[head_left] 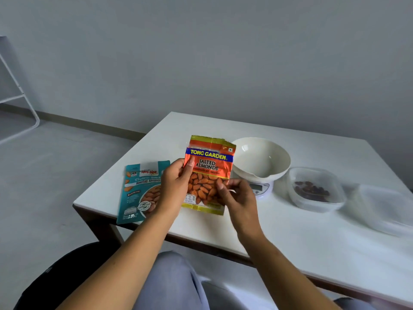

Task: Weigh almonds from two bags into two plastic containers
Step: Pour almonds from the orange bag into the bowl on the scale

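You hold the orange foil bag of salted almonds (pixel 209 175) upright above the white tabletop (pixel 290 231), just in front of the scale. Your left hand (pixel 176 183) is closed on the bag's left edge, thumb across the printed face. Your right hand (pixel 238 193) sits at the lower right edge with fingers curled against the foil; whether it pinches the bag or only steadies it, you cannot tell. The top seal looks creased, and whether it is already torn is not clear.

Judged step: opening this bag for its pour. The cream plastic weighing bowl (pixel 261 157) on the small white digital scale (pixel 260 187) is empty and lies just behind and right of the bag. Keep the left grip below the seal, move the right hand to the top corner, and tear across in one pull with the mouth turned away from the bowl, so no nuts spill early.

The teal roasted-almond pouch (pixel 138 193) lies flat left of the scale, its lower end overhanging the near tabletop edge; a nudge from your left forearm could tip it off. Right of the scale stands a clear square plastic container (pixel 317 189) with dark nuts in it, and further right a second clear container (pixel 386 209), apparently empty. Open tabletop lies in front of the scale, toward you.
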